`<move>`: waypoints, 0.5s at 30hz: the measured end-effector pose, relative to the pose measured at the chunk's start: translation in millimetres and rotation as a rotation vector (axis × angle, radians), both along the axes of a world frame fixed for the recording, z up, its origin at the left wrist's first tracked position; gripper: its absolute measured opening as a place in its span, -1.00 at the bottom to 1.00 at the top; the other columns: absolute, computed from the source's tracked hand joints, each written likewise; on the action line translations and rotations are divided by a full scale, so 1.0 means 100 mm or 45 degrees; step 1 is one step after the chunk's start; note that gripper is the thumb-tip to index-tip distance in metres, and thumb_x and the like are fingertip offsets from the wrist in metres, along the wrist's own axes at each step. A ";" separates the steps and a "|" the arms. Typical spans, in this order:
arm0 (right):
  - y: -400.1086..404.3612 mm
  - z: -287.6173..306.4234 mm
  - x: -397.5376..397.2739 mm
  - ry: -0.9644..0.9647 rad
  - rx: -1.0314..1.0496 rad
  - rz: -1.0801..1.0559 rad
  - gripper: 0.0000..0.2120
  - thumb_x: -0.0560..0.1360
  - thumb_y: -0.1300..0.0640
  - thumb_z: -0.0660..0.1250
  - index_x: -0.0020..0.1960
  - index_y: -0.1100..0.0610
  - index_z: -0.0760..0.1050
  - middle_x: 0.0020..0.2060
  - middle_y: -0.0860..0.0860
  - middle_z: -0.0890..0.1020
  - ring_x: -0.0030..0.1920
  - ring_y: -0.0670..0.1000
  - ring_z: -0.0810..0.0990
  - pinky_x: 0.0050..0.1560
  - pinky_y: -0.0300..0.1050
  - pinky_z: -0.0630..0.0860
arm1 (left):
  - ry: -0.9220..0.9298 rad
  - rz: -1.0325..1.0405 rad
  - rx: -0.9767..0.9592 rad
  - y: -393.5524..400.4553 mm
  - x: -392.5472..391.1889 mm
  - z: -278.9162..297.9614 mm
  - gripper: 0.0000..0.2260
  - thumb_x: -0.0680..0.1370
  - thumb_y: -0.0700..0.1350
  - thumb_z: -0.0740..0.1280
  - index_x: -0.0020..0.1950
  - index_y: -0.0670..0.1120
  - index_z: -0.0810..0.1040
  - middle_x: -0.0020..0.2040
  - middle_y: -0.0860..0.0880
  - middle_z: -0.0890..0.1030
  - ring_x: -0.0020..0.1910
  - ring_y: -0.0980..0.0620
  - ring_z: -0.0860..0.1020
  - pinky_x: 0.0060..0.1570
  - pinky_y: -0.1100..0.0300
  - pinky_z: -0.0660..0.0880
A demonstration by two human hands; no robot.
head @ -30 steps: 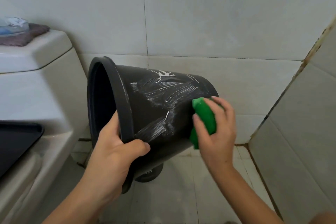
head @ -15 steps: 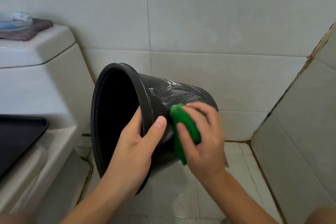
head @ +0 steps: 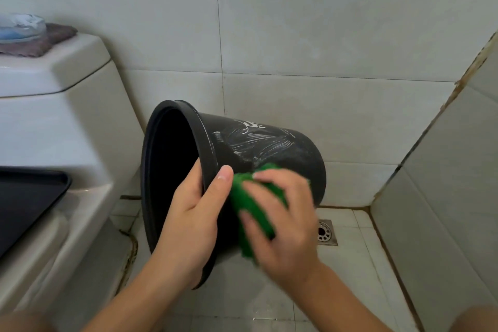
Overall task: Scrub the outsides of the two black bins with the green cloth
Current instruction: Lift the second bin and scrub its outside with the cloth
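One black bin (head: pixel 272 148) is held tipped on its side in the air, mouth to the left, with white soap streaks across its upper wall. My left hand (head: pixel 192 218) grips the bin's rim, thumb on the outside and fingers inside the mouth. My right hand (head: pixel 285 221) grips the green cloth (head: pixel 250 205) and presses it against the bin's near side just right of the rim. The hand is motion-blurred. Only one bin shows in this view.
A white toilet (head: pixel 62 127) stands at the left with its black seat (head: pixel 24 197) lower left and a folded cloth and blue item (head: pixel 24 35) on the tank. A floor drain (head: pixel 326 232) lies below the bin. Tiled walls close in behind and at the right.
The bin has swung so its mouth faces me more and sits lower. My right hand slid the green cloth from the bin's base end to beside the rim. My left grip shifted up the rim.
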State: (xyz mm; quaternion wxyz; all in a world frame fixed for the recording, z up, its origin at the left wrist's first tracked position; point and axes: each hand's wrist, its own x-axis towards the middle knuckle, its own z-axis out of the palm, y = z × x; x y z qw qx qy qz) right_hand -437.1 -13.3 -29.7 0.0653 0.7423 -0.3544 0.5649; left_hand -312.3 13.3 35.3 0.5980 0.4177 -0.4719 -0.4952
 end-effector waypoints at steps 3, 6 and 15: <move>0.09 0.01 0.05 0.152 -0.126 0.129 -0.78 0.58 0.11 0.28 0.19 0.16 0.51 0.14 0.09 0.51 0.12 0.19 0.54 0.31 -0.05 0.41 | 0.073 0.010 0.086 -0.02 0.01 -0.02 -0.84 0.51 0.04 0.33 0.02 0.12 0.68 0.05 -0.04 0.72 0.05 -0.05 0.66 0.03 0.04 0.51; -0.09 0.07 -0.11 0.113 -0.070 0.005 -0.78 0.57 0.12 0.29 0.16 0.19 0.57 0.10 0.11 0.56 0.07 0.19 0.57 0.25 -0.10 0.44 | 0.094 -0.012 0.085 -0.01 0.00 -0.02 -0.71 0.46 0.02 0.27 0.13 0.04 0.64 0.09 -0.04 0.71 0.14 -0.07 0.64 0.18 -0.02 0.51; 0.07 0.13 0.06 0.038 -0.009 0.067 -0.78 0.55 0.15 0.29 0.08 0.23 0.64 0.04 0.15 0.60 0.06 0.17 0.55 0.18 -0.05 0.47 | 0.056 -0.009 0.089 0.00 -0.04 -0.02 -0.78 0.45 0.05 0.26 -0.04 0.09 0.67 -0.05 0.00 0.70 -0.01 0.02 0.65 0.01 0.14 0.57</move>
